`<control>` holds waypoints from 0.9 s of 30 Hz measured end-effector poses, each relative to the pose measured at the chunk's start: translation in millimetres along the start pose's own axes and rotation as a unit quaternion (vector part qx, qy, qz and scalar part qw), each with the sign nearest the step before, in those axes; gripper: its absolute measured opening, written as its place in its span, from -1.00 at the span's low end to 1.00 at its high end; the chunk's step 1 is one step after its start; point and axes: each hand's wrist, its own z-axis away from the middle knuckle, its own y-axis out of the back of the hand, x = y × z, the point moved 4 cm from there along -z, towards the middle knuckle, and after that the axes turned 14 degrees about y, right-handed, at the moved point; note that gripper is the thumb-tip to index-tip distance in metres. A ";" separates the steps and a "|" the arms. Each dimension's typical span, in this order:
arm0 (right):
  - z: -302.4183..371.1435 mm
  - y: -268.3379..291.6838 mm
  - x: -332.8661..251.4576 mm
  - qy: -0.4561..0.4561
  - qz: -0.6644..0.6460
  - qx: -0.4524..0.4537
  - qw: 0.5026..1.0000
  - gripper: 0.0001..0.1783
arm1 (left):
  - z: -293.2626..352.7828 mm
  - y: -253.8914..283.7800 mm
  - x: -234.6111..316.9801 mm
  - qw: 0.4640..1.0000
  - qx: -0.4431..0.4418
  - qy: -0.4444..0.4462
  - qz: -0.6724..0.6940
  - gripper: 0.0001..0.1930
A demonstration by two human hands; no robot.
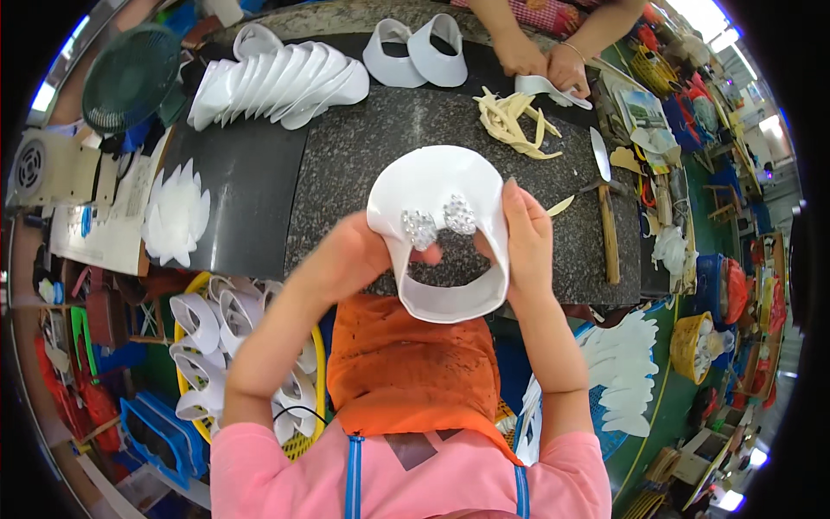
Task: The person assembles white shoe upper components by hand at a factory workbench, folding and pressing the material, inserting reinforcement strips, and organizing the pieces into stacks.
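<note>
Before me I hold up a white shoe upper point(437, 177) with a sparkling, stone-covered bow at its opening and a closed heel band. My left hand point(356, 246) grips its left side, with fingertips showing inside the opening. My right hand point(528, 229) is closed on the right side, thumb outside, fingers partly hidden within. Beneath it is a speckled dark stone slab point(346, 164). To the right on the slab lies a hammer with a wooden handle point(610, 238), near a knife blade point(600, 154). Cream trimmed strips point(510, 121) are heaped beyond.
At the back stand a row of nested white uppers point(277, 86) and two separate uppers point(437, 56). Across the table, a co-worker's hands point(545, 65) handle a white piece. White cut pieces point(177, 212) lie at left. A yellow basket point(318, 363) of uppers sits lower left; a green fan point(130, 78) stands far left.
</note>
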 end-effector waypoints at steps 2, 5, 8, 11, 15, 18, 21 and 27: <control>-0.4 1.4 5.1 0.018 0.034 0.054 0.998 -0.68 | 2.3 21.9 -20.5 0.999 0.049 -0.004 0.013 -0.74; -2.0 -0.5 6.8 -0.032 0.100 -0.121 0.987 -0.73 | 1.1 16.0 -22.2 0.997 0.080 0.009 -0.020 -0.75; -5.4 2.0 -1.2 0.047 0.111 -0.020 0.993 -0.71 | -0.5 4.6 -30.9 0.998 0.045 0.014 0.049 -0.79; -7.3 18.2 11.7 0.066 0.322 -0.056 0.943 -0.70 | 2.5 -0.9 -24.8 0.995 0.011 0.012 0.098 -0.82; -29.1 -16.6 -32.1 0.413 0.382 -0.105 0.820 -0.70 | 4.4 -13.7 -14.8 0.980 0.174 0.042 -0.085 -0.79; -24.3 -65.1 -33.0 0.369 0.499 -0.386 0.682 -0.66 | 0.4 -18.2 -22.1 0.970 0.175 -0.049 -0.161 -0.74; -30.1 -58.9 -22.9 0.399 0.518 -0.315 0.688 -0.53 | 6.9 -27.3 -10.7 0.872 0.291 -0.076 -0.387 -0.84; -23.6 -63.3 -16.8 0.371 0.486 -0.329 0.720 -0.56 | 23.2 -40.5 -12.4 0.684 0.262 -0.221 -0.644 -0.84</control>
